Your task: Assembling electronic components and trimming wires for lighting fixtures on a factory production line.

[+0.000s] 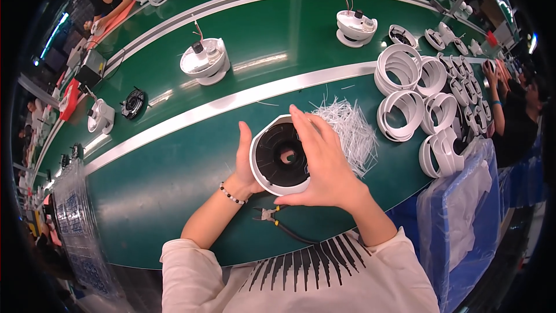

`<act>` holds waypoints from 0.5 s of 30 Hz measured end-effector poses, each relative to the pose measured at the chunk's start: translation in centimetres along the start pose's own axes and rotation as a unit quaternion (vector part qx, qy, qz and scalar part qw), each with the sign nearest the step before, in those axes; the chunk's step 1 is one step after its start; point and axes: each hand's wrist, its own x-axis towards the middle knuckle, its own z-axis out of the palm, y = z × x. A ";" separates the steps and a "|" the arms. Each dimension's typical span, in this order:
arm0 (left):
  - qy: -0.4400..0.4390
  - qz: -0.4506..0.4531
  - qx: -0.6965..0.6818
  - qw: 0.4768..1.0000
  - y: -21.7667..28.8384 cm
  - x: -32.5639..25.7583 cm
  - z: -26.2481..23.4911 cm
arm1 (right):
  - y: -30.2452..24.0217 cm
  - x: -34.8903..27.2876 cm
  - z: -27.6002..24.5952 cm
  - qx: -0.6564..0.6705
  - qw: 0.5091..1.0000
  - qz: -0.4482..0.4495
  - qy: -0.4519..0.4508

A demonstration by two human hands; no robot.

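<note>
While the round housing (278, 153) sits between both hands above the green bench (156, 191), right hand (327, 165) is clamped across its right side, fingers at the far rim, thumb at the near edge. Left hand (245, 171) cups the left side, thumb up; its fingers are hidden, can't tell how closed. Looks light and stiff, likely plastic; smooth white rim (284, 190) could slip, black insert (271, 165) may be fragile. Best hold: opposite sides of the rim.

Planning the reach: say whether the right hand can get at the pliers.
Probably yes: the pliers lie close by, their head uncovered, though the right hand would first have to release the white housing.
</note>
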 end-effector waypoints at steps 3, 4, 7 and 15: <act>-0.033 0.028 -0.045 0.998 -0.5 -0.3 0.0 | -0.1 0.0 0.2 -0.019 0.999 0.023 0.021; -0.018 0.054 -0.029 0.998 -0.7 -0.3 0.4 | -0.2 0.0 0.7 -0.032 0.997 0.050 0.048; 0.003 0.099 0.018 0.995 -1.0 -0.2 0.9 | -0.9 -0.7 2.2 -0.011 0.988 0.121 0.100; 0.110 0.132 -0.039 0.984 -0.3 3.7 1.3 | 1.4 -2.0 4.6 0.011 0.970 0.101 0.221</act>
